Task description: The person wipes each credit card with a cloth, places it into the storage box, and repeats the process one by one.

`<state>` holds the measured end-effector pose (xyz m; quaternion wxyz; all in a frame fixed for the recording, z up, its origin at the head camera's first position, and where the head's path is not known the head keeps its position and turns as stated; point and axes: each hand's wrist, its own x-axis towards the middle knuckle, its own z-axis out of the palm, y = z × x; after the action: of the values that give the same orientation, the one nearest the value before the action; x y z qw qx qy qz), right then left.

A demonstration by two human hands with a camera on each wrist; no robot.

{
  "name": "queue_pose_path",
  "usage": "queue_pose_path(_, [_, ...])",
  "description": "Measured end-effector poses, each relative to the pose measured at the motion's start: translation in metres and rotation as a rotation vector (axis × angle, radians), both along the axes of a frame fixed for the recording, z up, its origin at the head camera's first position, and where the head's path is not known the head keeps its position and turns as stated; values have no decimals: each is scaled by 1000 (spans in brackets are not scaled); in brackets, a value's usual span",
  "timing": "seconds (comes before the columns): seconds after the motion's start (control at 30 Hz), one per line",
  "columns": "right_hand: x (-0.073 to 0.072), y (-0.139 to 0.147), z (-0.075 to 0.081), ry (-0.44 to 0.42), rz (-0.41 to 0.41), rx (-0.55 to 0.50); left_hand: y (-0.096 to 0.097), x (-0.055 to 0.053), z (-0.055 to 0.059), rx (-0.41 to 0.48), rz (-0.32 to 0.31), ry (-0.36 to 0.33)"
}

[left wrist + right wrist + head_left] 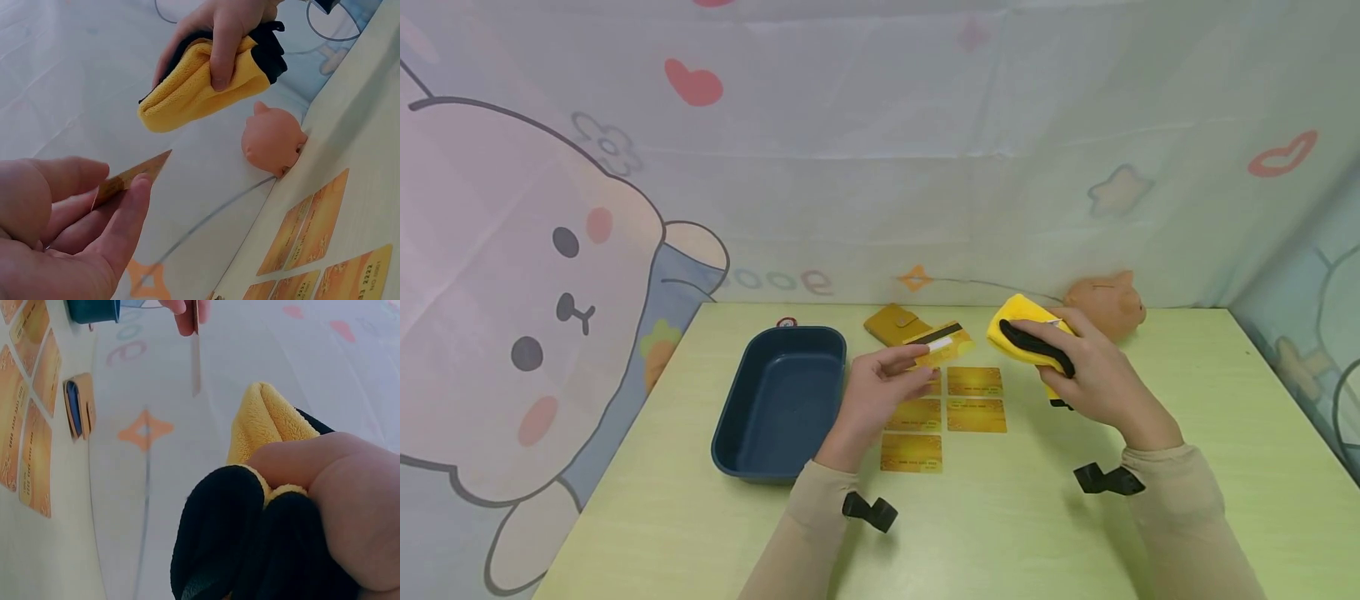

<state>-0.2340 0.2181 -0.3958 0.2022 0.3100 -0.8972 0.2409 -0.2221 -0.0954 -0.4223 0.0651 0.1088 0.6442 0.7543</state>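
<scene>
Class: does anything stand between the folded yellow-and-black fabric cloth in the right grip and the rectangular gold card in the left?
Nothing visible does: only open air separates the cloth from the held card, both above the pale green tabletop.

"2222" on one lying golden card (355, 275)

Six rectangular golden printed cards (911, 452) are counted, five laid flat and one held up. One folded yellow-and-black fleecy cloth (190, 94), one dark-blue rectangular tray (786, 400), one mustard snap-fastened wallet (892, 324), one orange-pink pig figurine (1103, 307) and one small red-and-white object (787, 322) are shown.
</scene>
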Motion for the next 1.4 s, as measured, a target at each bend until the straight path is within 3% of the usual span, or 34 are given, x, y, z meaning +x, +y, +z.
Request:
queue_pose_path(0.4, [4, -13, 1, -15, 29, -13, 3, -1, -2, 3, -4, -9])
queue_pose_path(0.7, [6, -32, -2, -31, 82, -12, 4, -1, -3, -64, -47, -7])
queue_pose_path(1.13, [14, -54, -1, -31, 125, 54, 9, 0, -2, -84, -121, 6])
queue_pose_path(1.4, [15, -61, -5, -13, 123, 74, 9, 1, 1, -12, -152, 16])
